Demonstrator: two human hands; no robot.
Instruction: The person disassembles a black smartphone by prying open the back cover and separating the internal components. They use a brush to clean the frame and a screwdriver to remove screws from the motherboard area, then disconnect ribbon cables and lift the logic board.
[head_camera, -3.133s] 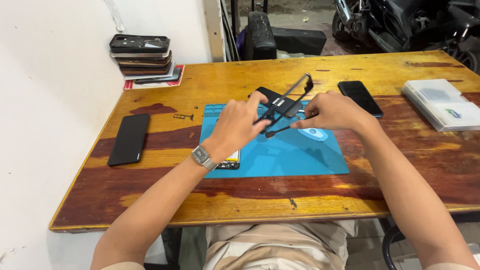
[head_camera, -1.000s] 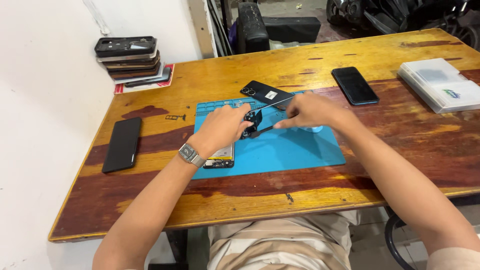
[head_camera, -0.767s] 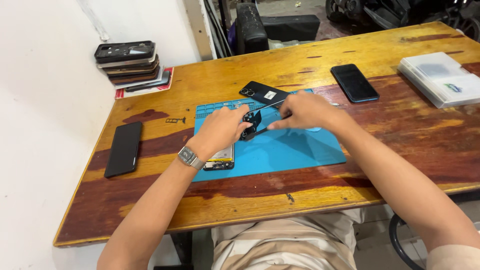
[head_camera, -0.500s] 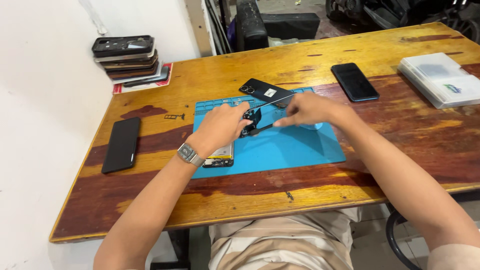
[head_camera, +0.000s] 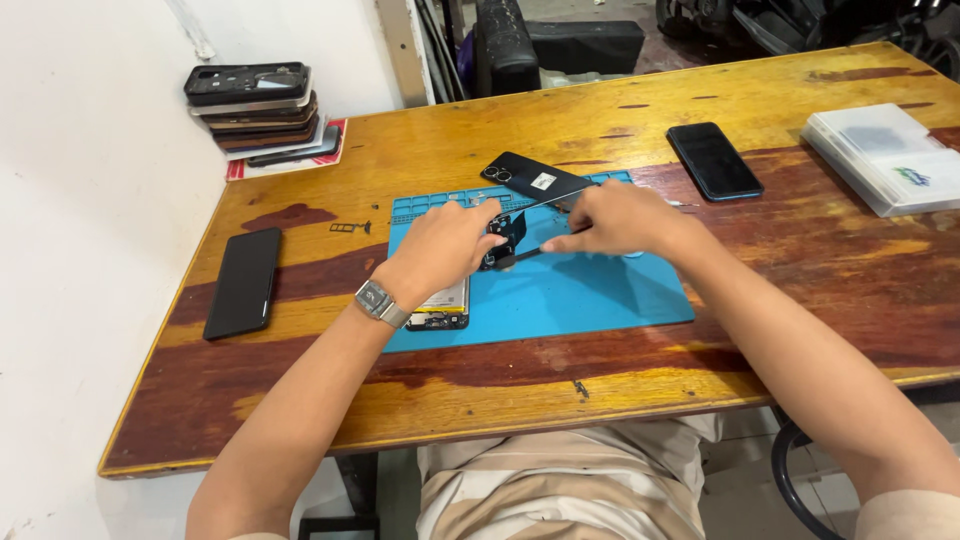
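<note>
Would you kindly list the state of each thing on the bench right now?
Opened phone: lying on the blue mat, under the left hand.
Tool: pinched by the right hand.
Back cover: detached, at the mat's far edge.
Two dark phones: flat, screens off.
Phone stack: piled.

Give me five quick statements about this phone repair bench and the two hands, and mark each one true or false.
1. The left hand rests on an opened phone on the blue rubber work mat. True.
2. The right hand holds a thin dark tool pointed at the phone. True.
3. The silver wristwatch is on the right wrist. False: it is on the left wrist.
4. The stack of phone frames sits at the table's near right corner. False: it is at the far left corner, by the white wall.
5. A black phone lies face down on the mat. False: it lies on bare wood left of the mat.
</note>
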